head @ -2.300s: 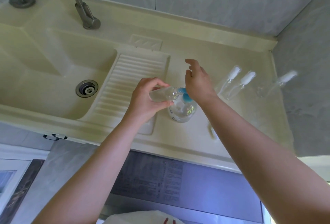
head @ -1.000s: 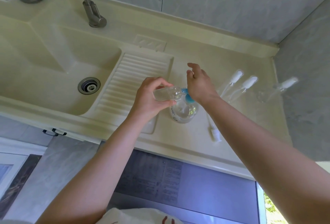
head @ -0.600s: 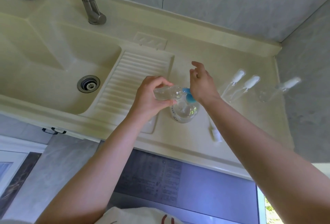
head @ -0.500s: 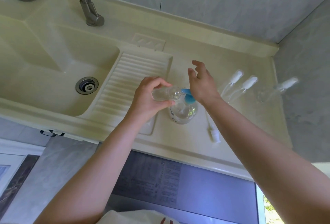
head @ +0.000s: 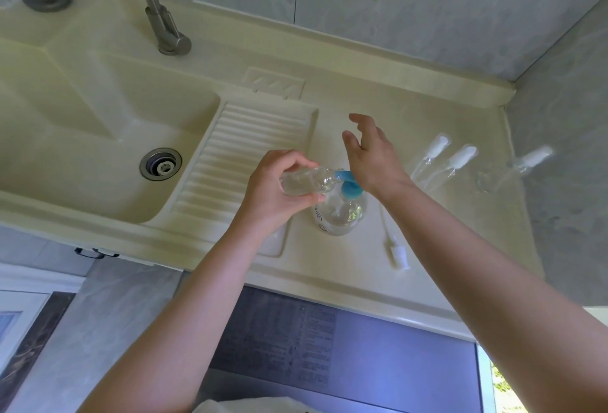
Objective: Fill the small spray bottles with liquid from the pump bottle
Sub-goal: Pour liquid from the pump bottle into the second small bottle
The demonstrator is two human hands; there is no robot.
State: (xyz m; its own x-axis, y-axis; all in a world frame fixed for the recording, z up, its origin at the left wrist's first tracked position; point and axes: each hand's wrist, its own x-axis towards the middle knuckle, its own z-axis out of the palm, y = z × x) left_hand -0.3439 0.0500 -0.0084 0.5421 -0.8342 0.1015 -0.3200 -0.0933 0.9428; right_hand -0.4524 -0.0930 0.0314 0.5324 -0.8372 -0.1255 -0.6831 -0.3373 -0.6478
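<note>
I stand at a cream counter [head: 329, 284] with a basin and ribbed drainboard [head: 243, 162] under grey marbled walls; three capped spray bottles [head: 431, 156] lie beyond my right fingers, a loose sprayer head [head: 396, 253] near my wrist. My left hand [head: 276, 192] curls around a small spray bottle [head: 306, 180], tilted, mouth at the blue spout of the pump bottle [head: 340, 215]. My right hand [head: 371, 159] rests on the pump, fingers straight and apart.

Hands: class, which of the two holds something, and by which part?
The left hand grips the small spray bottle around its body. The right hand presses the pump head, fingers straight.
</note>
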